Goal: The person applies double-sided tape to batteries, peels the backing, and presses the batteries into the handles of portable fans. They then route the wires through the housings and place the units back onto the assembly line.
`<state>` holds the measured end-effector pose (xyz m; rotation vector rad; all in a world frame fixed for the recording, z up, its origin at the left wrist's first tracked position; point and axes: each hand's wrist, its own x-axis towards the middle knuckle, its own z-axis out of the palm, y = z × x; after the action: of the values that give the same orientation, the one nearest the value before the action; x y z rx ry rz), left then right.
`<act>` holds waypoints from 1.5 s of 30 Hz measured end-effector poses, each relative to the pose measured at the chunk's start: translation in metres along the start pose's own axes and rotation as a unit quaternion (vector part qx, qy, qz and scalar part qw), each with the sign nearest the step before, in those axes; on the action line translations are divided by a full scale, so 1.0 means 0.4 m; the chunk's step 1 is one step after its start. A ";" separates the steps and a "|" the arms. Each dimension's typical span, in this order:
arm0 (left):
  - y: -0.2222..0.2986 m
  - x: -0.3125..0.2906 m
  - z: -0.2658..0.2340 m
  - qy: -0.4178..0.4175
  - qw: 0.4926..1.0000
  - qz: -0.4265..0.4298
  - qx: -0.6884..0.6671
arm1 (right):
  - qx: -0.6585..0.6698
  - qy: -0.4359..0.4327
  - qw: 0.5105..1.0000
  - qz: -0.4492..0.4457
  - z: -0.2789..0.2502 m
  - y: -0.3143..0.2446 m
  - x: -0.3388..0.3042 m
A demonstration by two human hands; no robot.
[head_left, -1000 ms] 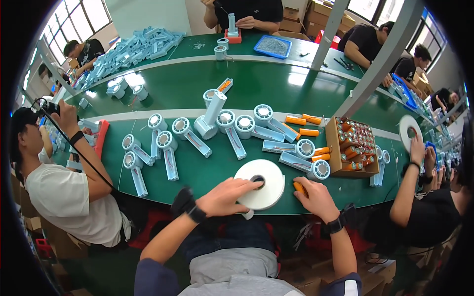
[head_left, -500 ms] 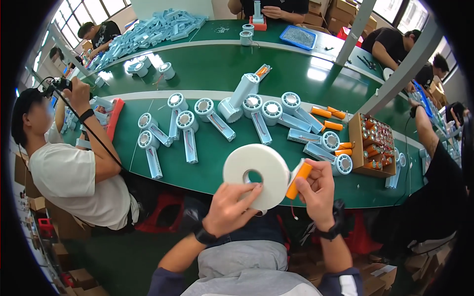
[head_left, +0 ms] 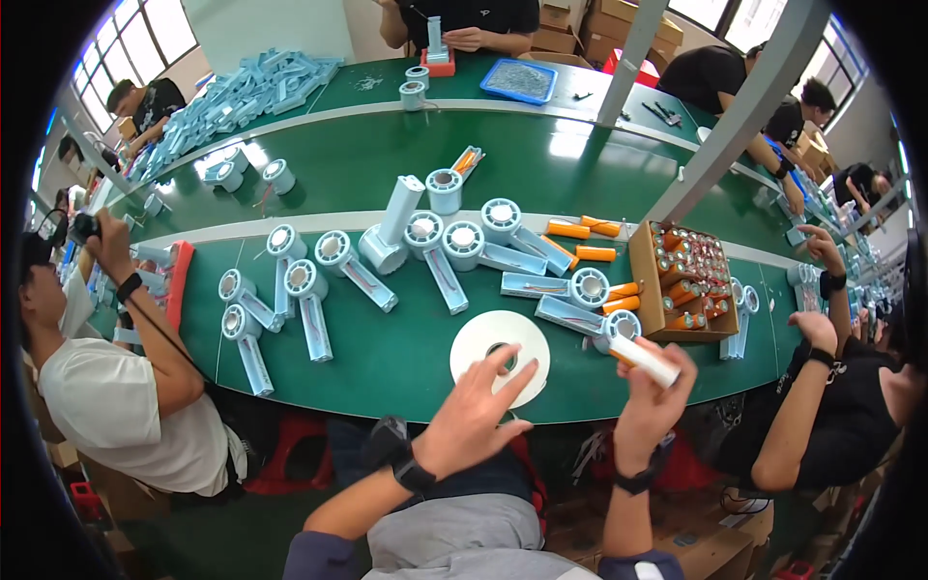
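Observation:
On the green table near its front edge lies a roll of white tape (head_left: pixel 472 346), flat, its hole facing up. My left hand (head_left: pixel 464 411) hovers at the roll, fingers spread, two of them over its middle; it grips nothing. In my right hand (head_left: pixel 652 411), an orange cylindrical battery (head_left: pixel 650 362) with a white strip along its side is held between thumb and fingers. It tilts just in front of a light blue fan housing (head_left: pixel 621 327). Several more such housings with long handles (head_left: pixel 367 285) lie across the table.
A cardboard box (head_left: pixel 646 290) of orange batteries stands at right, with loose batteries (head_left: pixel 594 254) beside it. A metal post (head_left: pixel 739 111) rises behind it. A co-worker in white (head_left: pixel 106 406) sits left; another's arm (head_left: pixel 788 425) is at right. Light blue parts (head_left: pixel 261 92) are heaped far left.
The tape roll has gone from my left hand down onto the table, and that hand has spread its fingers. My right hand has moved right with the battery, now apart from the roll.

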<state>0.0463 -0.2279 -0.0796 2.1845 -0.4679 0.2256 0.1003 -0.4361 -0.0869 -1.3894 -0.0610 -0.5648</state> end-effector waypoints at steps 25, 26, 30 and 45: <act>-0.019 -0.024 0.036 0.105 0.905 -0.201 -0.360 | 0.155 -0.223 0.932 0.242 0.040 0.060 -0.101; -0.035 0.000 0.011 0.113 0.970 -0.133 -0.170 | 0.166 -0.174 0.940 0.241 0.030 0.066 -0.097; -0.232 0.144 -0.176 0.013 0.932 0.067 0.356 | 0.243 -0.113 0.930 0.253 0.043 0.074 -0.069; -0.150 0.107 -0.214 -0.043 0.815 0.295 0.497 | 0.425 -0.140 0.849 0.281 0.151 0.033 -0.191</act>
<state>0.1103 -0.1375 -0.0571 2.9871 -1.3099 0.8753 0.0567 -0.3524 -0.1147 -0.5466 -0.1173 0.1779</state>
